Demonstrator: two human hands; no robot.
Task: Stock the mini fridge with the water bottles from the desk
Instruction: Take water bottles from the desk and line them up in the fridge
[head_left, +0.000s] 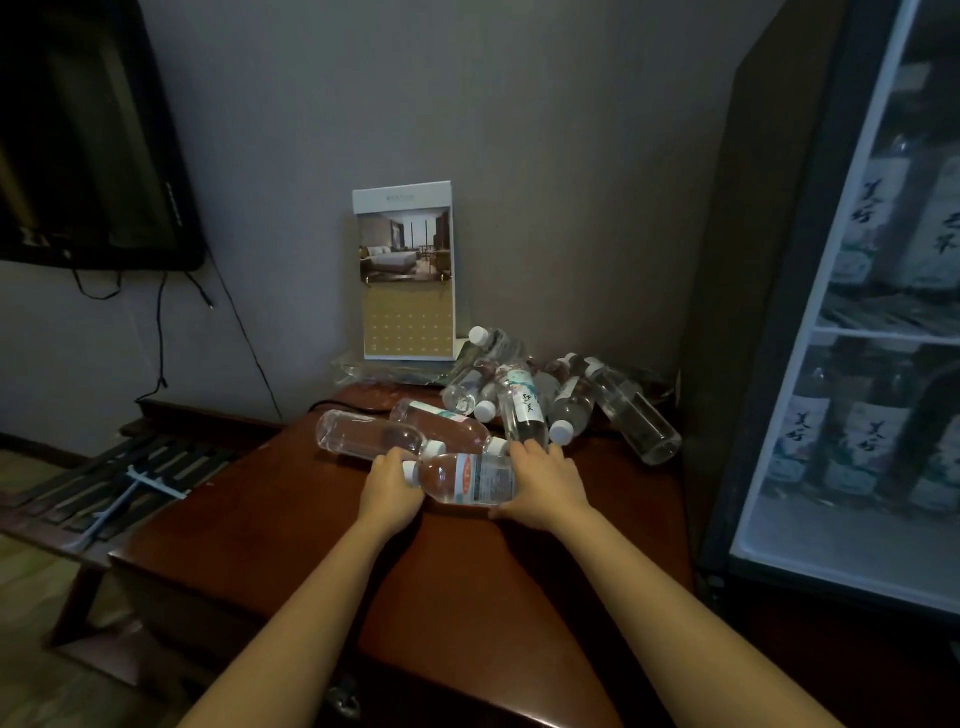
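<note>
A clear water bottle (465, 478) with a red and white label lies on its side on the dark wooden desk (311, 519). My left hand (389, 488) grips its white-capped neck end, and my right hand (545, 483) holds its base end. Just behind lie two more clear bottles (363, 434) on their sides. A heap of several bottles (524, 400) sits further back toward the wall. The mini fridge (852, 519) stands at the right with its inside showing, and labelled bottles (872, 447) stand on its shelves.
A standing card (408, 270) with a room photo leans against the wall behind the heap. A dark screen (88, 135) hangs at the upper left with cables below it. A slatted wooden rack (104, 483) stands left of the desk.
</note>
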